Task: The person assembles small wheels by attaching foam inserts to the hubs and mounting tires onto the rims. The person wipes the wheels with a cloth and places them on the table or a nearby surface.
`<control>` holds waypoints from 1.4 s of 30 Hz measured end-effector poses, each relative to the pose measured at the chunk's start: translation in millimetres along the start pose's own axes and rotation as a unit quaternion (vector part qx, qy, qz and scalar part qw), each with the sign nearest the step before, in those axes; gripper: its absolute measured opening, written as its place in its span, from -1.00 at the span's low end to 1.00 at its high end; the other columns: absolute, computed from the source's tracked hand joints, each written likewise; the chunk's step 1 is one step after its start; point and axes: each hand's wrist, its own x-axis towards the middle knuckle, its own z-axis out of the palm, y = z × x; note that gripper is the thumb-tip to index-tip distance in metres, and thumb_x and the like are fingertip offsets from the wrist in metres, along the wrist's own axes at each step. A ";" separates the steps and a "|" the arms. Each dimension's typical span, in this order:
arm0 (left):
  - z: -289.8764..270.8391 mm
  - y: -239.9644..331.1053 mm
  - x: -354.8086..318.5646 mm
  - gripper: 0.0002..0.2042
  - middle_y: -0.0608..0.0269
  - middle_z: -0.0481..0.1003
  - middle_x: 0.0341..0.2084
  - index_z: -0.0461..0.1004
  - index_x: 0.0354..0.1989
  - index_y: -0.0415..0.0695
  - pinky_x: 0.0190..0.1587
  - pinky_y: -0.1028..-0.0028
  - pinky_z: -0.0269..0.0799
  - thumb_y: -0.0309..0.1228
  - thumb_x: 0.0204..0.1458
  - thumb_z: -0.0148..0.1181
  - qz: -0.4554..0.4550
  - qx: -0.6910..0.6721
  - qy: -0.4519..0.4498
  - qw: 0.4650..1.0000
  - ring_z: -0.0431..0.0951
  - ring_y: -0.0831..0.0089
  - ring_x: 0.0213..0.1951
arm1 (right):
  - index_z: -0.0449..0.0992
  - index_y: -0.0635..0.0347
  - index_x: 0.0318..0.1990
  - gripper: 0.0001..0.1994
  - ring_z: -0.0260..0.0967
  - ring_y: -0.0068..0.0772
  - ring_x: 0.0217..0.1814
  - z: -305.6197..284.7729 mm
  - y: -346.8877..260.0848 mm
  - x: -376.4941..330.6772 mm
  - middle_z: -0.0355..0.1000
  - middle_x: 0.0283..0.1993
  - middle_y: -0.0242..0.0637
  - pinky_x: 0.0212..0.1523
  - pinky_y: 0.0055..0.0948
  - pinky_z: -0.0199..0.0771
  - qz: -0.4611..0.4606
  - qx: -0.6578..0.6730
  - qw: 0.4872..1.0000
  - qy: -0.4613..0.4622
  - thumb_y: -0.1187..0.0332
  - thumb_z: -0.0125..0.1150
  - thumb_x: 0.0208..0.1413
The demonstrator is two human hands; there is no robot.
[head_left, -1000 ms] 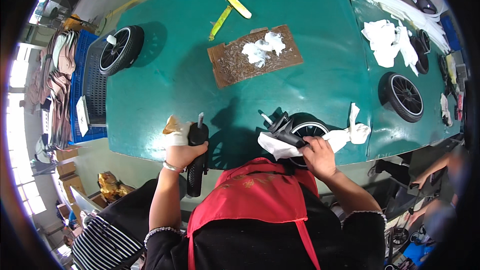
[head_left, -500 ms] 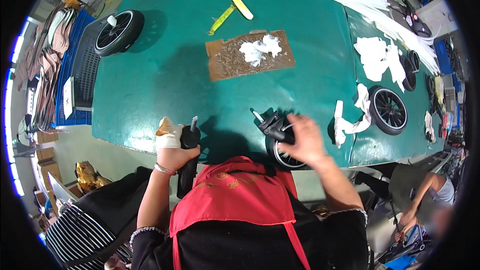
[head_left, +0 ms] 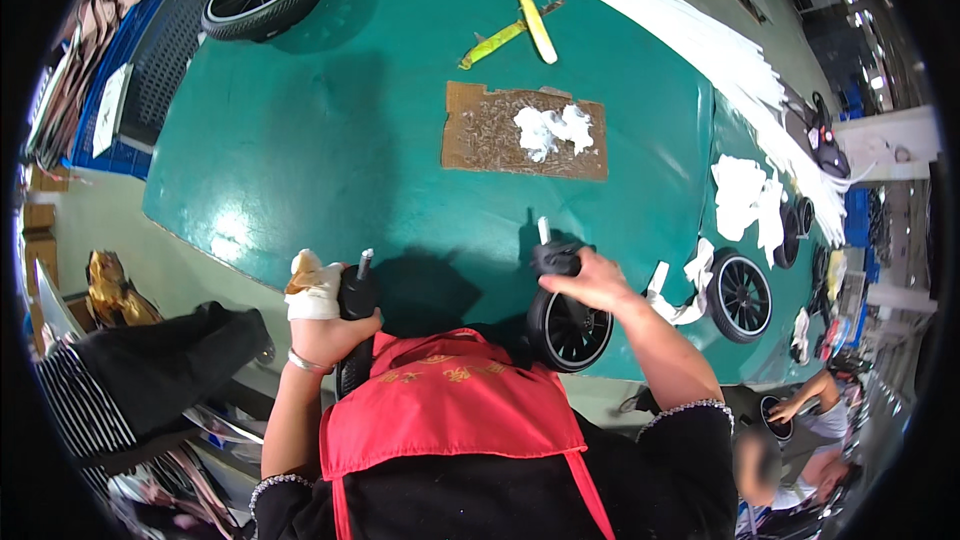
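Observation:
My left hand (head_left: pixel 327 328) is closed round a black wheel assembly (head_left: pixel 357 292) at the table's near edge. A metal pin stands up from its top, and its tyre hangs down beside my red apron. White wrapping with a brown patch covers some of my left fingers. To the right, my right hand (head_left: pixel 597 282) grips the black bracket (head_left: pixel 556 258) of a second wheel assembly. Its metal pin points up and away from me, while its spoked wheel (head_left: pixel 570 330) hangs at the table edge. The undersides of both grips are hidden.
On the green table (head_left: pixel 420 30) lie a brown cardboard piece (head_left: pixel 480 135) with white paste (head_left: pixel 540 130) and two yellow-handled knives (head_left: pixel 538 30). Spoked wheels lie far left (head_left: pixel 265 0) and right (head_left: pixel 742 297), near white cloth scraps (head_left: pixel 738 197). White strips line the far edge. Another person sits lower right.
My right hand has closed on the bracket, and that assembly has turned so its pin stands more upright with the wheel showing below. My left hand keeps its hold. The view has shifted and tilted.

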 end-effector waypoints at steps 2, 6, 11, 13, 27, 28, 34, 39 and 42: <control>-1.1 -4.0 -2.3 -0.45 0.01 0.34 -0.30 0.50 -0.19 -0.22 -0.17 0.21 0.37 -0.27 -0.47 0.44 -0.017 0.008 0.010 1.000 0.41 0.05 -0.23 | 0.44 0.26 0.14 -0.07 0.42 -0.01 0.18 -20.6 8.8 17.1 0.47 0.09 0.05 0.19 -0.24 0.37 0.017 0.101 0.995 0.019 -0.34 0.31 -0.28; -3.5 -2.4 -1.7 -0.45 0.02 0.35 -0.31 0.49 -0.18 -0.22 -0.15 0.23 0.37 -0.26 -0.45 0.44 -0.047 0.004 0.002 0.999 0.41 0.06 -0.23 | 0.60 0.10 -0.11 -0.30 0.52 -0.18 -0.03 -77.6 -8.3 46.1 0.57 -0.15 -0.17 0.02 -0.31 0.43 0.047 0.031 0.998 0.014 -0.30 0.28 -0.27; -4.4 2.0 1.1 -0.45 0.05 0.37 -0.30 0.47 -0.12 -0.24 -0.10 0.28 0.36 -0.32 -0.41 0.42 -0.052 0.022 -0.015 0.998 0.41 0.11 -0.21 | 0.64 0.12 -0.38 -0.39 0.53 -0.27 -0.20 -99.6 -21.2 78.5 0.58 -0.34 -0.25 -0.14 -0.33 0.43 0.051 -0.043 0.997 -0.037 -0.30 0.27 -0.32; -4.3 2.3 2.1 -0.45 0.06 0.37 -0.30 0.47 -0.10 -0.24 -0.08 0.30 0.35 -0.35 -0.39 0.42 -0.053 0.020 -0.019 0.998 0.41 0.13 -0.20 | 0.65 0.16 -0.37 -0.34 0.53 -0.23 -0.18 -99.8 -27.8 82.3 0.58 -0.32 -0.22 -0.12 -0.33 0.43 0.033 -0.057 0.995 -0.068 -0.32 0.27 -0.36; -0.3 -2.2 -0.6 -0.52 -0.04 0.31 -0.31 0.49 -0.32 -0.25 -0.23 0.19 0.36 -0.27 -0.48 0.43 -0.013 0.015 -0.021 1.000 0.40 0.01 -0.25 | 0.64 0.22 -0.24 -0.48 0.49 -0.46 -0.36 -82.0 -51.0 76.6 0.57 -0.35 -0.31 -0.28 -0.46 0.45 0.061 0.137 0.982 -0.115 -0.10 0.38 -0.13; -0.2 1.2 0.0 -0.53 -0.01 0.33 -0.36 0.49 -0.33 -0.23 -0.26 0.18 0.36 -0.27 -0.49 0.43 0.000 0.016 -0.012 1.000 0.41 0.02 -0.29 | 0.61 0.23 -0.17 -0.45 0.49 -0.47 -0.30 -80.2 -57.7 67.5 0.57 -0.27 -0.29 -0.25 -0.46 0.45 0.037 0.164 0.976 -0.139 -0.09 0.39 -0.12; -17.6 -4.7 15.6 -0.50 0.02 0.39 -0.43 0.50 -0.32 -0.19 -0.29 0.16 0.37 -0.22 -0.52 0.44 0.000 0.090 0.038 0.995 0.44 0.02 -0.33 | 0.46 0.27 0.03 -0.35 0.44 -0.35 0.06 -40.2 -49.4 11.7 0.51 -0.02 -0.22 0.11 -0.30 0.39 -0.253 0.375 0.889 -0.072 0.12 0.56 -0.19; -33.6 -17.0 68.4 -0.54 0.02 0.45 -0.31 0.46 -0.40 -0.19 -0.05 0.16 0.32 -0.17 -0.49 0.41 0.023 0.252 0.067 0.965 0.46 0.03 -0.17 | 0.49 0.11 0.04 -0.33 0.29 -0.23 0.10 -3.6 -69.5 -18.1 0.44 -0.05 -0.27 0.23 -0.28 0.21 -0.325 0.360 0.874 -0.018 0.17 0.59 -0.32; -25.2 -27.4 116.6 -0.48 0.09 0.47 -0.26 0.46 -0.31 -0.17 0.02 0.28 0.28 -0.08 -0.45 0.40 -0.010 0.318 0.031 0.947 0.48 0.10 -0.13 | 0.48 0.21 -0.09 -0.33 0.39 -0.12 0.00 23.1 -98.1 -14.0 0.46 -0.10 -0.14 0.10 -0.20 0.35 -0.304 0.218 0.922 0.099 0.00 0.59 -0.35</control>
